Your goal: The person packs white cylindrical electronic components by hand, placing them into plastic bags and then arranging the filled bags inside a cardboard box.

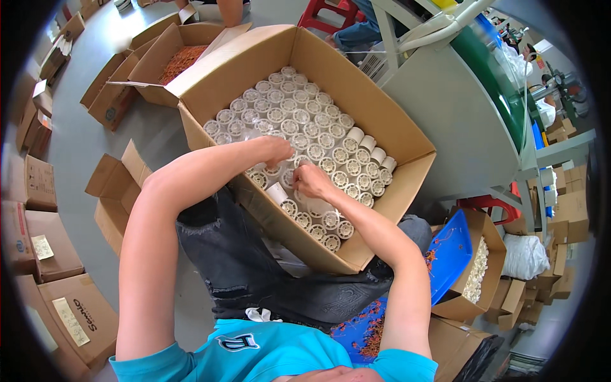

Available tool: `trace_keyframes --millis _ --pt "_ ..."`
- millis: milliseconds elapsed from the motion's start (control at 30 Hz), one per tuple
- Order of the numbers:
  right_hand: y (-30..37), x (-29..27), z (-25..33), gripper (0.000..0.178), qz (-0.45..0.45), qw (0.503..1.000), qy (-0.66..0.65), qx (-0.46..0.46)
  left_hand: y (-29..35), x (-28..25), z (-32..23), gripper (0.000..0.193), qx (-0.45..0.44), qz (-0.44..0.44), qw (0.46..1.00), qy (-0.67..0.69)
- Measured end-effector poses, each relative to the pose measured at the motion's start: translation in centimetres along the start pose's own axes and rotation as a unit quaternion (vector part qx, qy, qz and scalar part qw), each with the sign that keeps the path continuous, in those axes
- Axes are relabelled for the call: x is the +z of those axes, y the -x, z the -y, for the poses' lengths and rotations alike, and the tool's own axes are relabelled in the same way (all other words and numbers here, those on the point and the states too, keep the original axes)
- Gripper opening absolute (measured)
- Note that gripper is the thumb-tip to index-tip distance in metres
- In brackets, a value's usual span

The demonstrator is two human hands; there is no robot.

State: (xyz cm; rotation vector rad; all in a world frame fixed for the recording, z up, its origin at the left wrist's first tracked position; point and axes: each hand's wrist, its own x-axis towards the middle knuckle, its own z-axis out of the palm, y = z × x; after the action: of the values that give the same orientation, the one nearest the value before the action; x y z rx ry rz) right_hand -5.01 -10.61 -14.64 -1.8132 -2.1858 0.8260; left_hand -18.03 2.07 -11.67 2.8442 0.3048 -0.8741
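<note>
Matt cardboard box (356,86); smooth plastic cylinders (300,116).

Partly unseen
Right hand (312,180) hides its fingertips; at eleven o'clock, the edge crops another person's limb (230,11).

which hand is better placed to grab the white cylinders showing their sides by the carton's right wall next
Probably the right hand: it is nearer those white cylinders in the carton, while the left hand sits farther left.
</note>
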Motion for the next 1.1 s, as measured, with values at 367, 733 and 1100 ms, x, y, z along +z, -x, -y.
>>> trace_keyframes --millis 367,733,1100 --pt "0.6 -5.7 3.8 0.021 -0.257 0.942 -0.206 0.058 1.2 -2.2 1.0 0.024 -0.026 -0.221 0.957 0.188" --pt "-2.1 -3.7 0.0 0.027 0.054 0.99 0.053 0.116 -1.5 -1.5 2.2 0.043 -0.018 -0.063 0.997 0.051" --pt "-3.7 -3.6 -1.8 0.011 0.01 0.995 -0.059 0.079 -3.0 -0.3 2.7 0.041 -0.031 -0.027 0.992 0.117"
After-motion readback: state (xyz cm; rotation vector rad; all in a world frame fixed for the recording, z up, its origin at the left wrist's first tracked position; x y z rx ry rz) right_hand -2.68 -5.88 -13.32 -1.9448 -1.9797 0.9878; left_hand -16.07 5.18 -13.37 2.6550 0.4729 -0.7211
